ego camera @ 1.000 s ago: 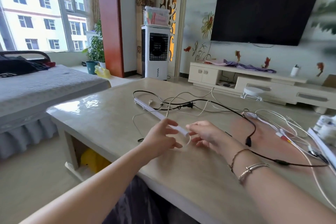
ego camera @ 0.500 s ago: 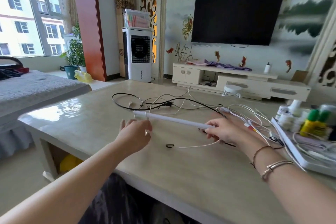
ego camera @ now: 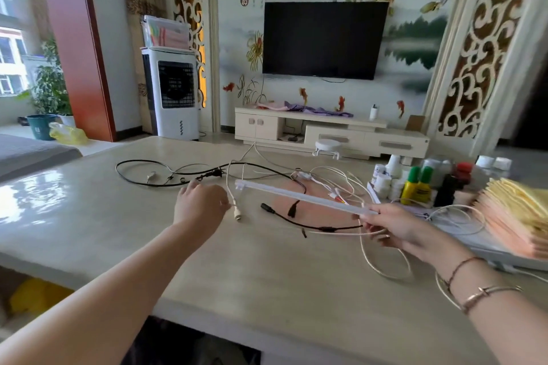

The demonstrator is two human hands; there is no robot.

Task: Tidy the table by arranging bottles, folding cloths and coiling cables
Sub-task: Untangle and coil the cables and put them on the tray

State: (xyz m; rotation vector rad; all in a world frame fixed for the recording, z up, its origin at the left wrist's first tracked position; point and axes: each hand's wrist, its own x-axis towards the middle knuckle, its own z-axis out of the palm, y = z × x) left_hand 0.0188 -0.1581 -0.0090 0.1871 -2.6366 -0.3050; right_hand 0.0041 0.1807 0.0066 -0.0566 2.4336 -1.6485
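My right hand (ego camera: 394, 228) grips the near end of a long white light bar (ego camera: 299, 197), lifted above the beige table (ego camera: 89, 216) and pointing left and away. My left hand (ego camera: 200, 206) pinches a thin white cable just above its plug (ego camera: 237, 212) near the bar's far end. A black cable (ego camera: 142, 170) loops across the table's far left, and tangled white cables (ego camera: 335, 178) lie behind the bar. A second black lead (ego camera: 296, 221) with connectors lies below the bar. Small bottles (ego camera: 415, 185) stand at the right, beside stacked yellow and peach cloths (ego camera: 516, 216).
A white tray (ego camera: 474, 246) under the bottles and cloths fills the table's right side. A white cable loop (ego camera: 382, 264) trails by my right wrist. Beyond the table are a TV cabinet (ego camera: 326, 130), a white stool (ego camera: 326, 147) and an air cooler (ego camera: 175, 95).
My right hand has carried the light bar to the right and raised it. My left hand let go of the bar and now pinches the white cable by its plug.
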